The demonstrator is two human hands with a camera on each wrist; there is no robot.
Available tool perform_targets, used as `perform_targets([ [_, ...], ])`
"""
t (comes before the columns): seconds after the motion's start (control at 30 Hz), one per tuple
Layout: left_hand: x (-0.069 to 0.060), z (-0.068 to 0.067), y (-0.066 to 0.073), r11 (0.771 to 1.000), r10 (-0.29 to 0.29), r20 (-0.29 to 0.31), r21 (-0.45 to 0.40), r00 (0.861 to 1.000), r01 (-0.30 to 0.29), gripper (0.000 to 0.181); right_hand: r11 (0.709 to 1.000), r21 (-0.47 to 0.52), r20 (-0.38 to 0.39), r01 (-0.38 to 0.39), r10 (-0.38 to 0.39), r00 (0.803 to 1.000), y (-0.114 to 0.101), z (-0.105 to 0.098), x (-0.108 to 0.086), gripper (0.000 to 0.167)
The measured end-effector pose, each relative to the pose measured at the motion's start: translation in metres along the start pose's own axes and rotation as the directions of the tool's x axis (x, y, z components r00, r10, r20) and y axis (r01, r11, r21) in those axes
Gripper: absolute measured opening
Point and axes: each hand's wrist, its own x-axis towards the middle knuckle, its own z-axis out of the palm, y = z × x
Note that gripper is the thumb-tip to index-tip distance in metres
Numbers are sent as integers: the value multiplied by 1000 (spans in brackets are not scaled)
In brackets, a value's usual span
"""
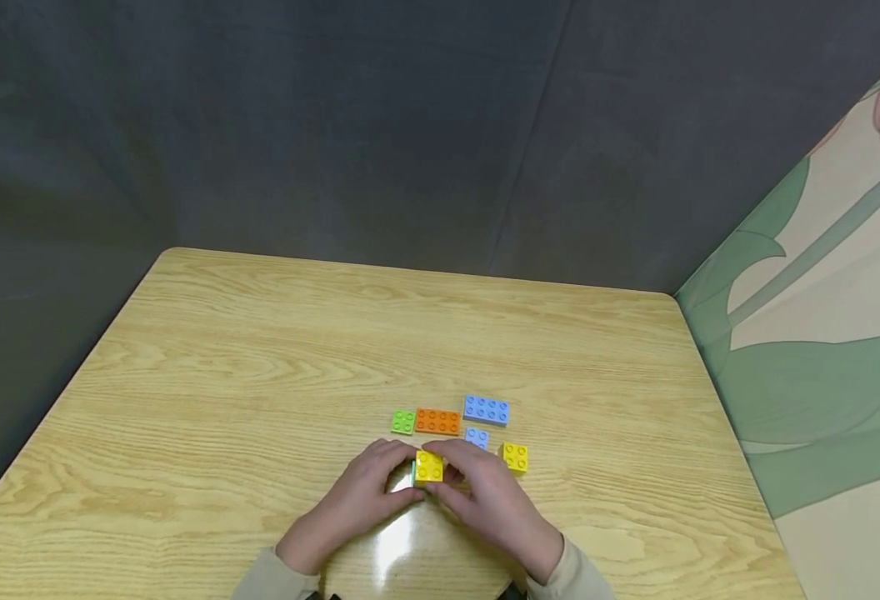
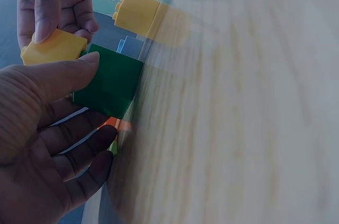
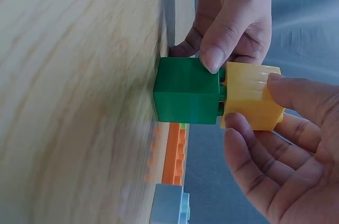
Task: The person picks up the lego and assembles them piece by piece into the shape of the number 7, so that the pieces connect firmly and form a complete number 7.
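Observation:
Near the table's front, my left hand holds a dark green brick between thumb and fingers; it stands on the tabletop. Above it, my right hand pinches a yellow brick with thumb and fingertips. In the right wrist view the yellow brick sits at the green brick's studs, slightly tilted. Part of those studs still shows in a narrow gap between the two. From the head view the yellow brick hides most of the green one.
Just beyond the hands lie a light green brick, a long orange brick and a long blue brick. A small blue brick is partly covered by the right hand. Another yellow brick stands to its right on the wooden table.

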Motion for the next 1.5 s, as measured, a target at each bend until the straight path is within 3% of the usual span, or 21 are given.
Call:
perform_targets([
  [0.83,1,0,0,1000,-3,-22,-2,1000,3,40,1000,-5,7,27,-27,1000,0,3,3,37],
  [1.5,2,0,0,1000,-14,0,-19,1000,14,39,1000,-25,27,10,-9,1000,-3,1,5,30],
])
